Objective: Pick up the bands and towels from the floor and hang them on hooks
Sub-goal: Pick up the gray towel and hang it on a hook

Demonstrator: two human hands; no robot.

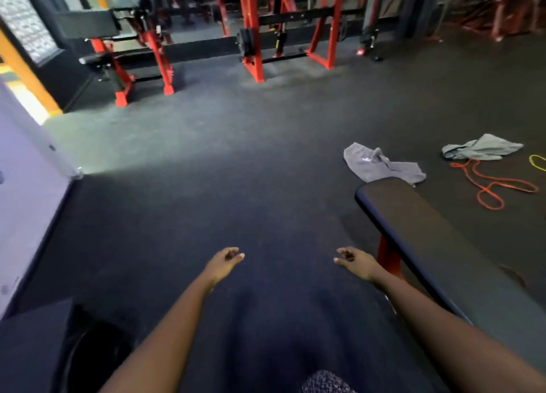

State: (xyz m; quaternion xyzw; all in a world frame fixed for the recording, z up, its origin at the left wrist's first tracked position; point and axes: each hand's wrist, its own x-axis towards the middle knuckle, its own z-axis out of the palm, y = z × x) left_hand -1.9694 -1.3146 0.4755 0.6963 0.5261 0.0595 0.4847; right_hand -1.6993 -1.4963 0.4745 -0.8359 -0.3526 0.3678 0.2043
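A grey towel (384,165) lies crumpled on the dark gym floor, just beyond the bench end. A second grey towel (481,147) lies farther right. An orange band (490,185) snakes in loops on the floor below that towel, and a yellow band (539,162) shows at the right edge. My left hand (224,264) and my right hand (354,261) reach forward low in the view, fingers loosely curled, holding nothing. Both hands are well short of the towels. No hooks are in view.
A padded bench (437,245) with a red leg runs along the right, between me and the bands. Red racks (254,47) with a weight plate line the far side. A pale wall (26,185) and a dark box (32,342) stand at the left.
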